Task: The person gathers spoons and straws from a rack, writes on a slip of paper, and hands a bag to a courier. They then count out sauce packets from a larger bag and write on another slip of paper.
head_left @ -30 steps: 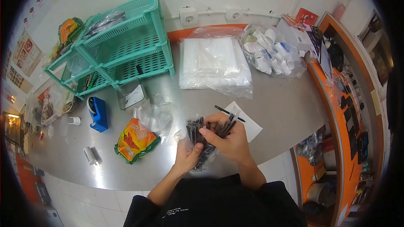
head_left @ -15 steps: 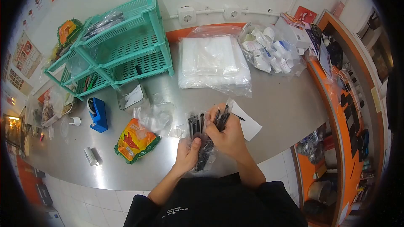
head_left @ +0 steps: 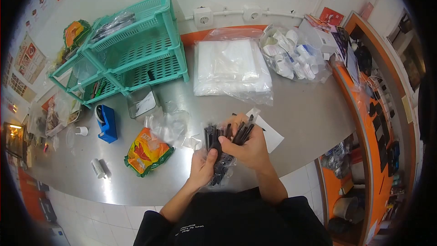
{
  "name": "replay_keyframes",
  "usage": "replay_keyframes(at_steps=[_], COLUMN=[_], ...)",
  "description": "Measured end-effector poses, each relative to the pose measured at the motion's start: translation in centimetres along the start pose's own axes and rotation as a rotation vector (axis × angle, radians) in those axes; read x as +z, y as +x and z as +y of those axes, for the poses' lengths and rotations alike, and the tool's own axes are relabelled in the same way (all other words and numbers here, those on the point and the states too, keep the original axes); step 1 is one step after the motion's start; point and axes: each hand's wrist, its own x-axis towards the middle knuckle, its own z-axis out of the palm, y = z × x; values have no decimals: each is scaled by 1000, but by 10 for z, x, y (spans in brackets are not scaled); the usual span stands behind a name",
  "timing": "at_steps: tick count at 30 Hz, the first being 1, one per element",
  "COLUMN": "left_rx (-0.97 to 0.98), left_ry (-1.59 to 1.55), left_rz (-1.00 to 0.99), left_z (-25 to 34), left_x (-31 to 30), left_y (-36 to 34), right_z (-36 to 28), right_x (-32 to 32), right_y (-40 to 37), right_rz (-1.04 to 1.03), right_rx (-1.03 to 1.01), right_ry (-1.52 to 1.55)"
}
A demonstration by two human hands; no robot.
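Near the front edge of the metal table, my left hand (head_left: pixel 203 166) is closed around a clear plastic bag (head_left: pixel 220 169) filled with thin black sticks. Beside it, my right hand (head_left: pixel 248 149) grips several black sticks (head_left: pixel 244 132) at the bag's open top; its far fingers are partly hidden. Both hands nearly touch. A white paper (head_left: pixel 271 137) lies behind my right hand. Crumpled clear plastic (head_left: pixel 168 125) and a yellow and green packet (head_left: pixel 148 153) lie to the left of my hands.
Green stacked baskets (head_left: pixel 136 52) stand at the back left, near a blue tape dispenser (head_left: pixel 107 125). A stack of white bags (head_left: pixel 231 68) and a bag of white rolls (head_left: pixel 293 57) lie at the back. Orange shelving (head_left: pixel 384 164) stands on the right.
My right hand has shifted slightly, and the black sticks in it are fanned out more toward the right. My left hand stays in place around the bag.
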Motion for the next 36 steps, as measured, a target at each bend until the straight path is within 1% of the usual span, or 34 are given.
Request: replay_keyframes(at_steps=[3,6,9,11,15,18,21,26,30,33,36], left_rx=[-1,-14,-30,-11,4,-4,-6,3,22,36,20], left_ry=[-2,-8,-5,-28,-22,-4,0,67,13,30,50], left_rz=[6,0,-2,14,15,5,26,42,64,62,56], left_z=[-2,-3,-3,4,0,-1,3,-2,3,4,1], left_x=[0,-3,-5,1,1,-1,1,-1,5,5,3], left_y=[0,-1,-2,0,-1,-2,0,0,2,2,1], right_z=[5,1,-8,-10,-15,-16,-19,-19,-18,-13,-16], right_x=[2,6,1,-2,-5,-4,-4,-2,-2,-4,-3], right_y=[2,3,3,4,3,2,3,4,4,4,4], right_rz=[7,25,-43,-82,-118,-89,-68,-69,-59,-52,-41], right_rx=[-81,-68,35,45,96,82,135,97,118,45,59], right_ry=[107,183,147,65,-113,-116,-69,-33,-27,-64,-96])
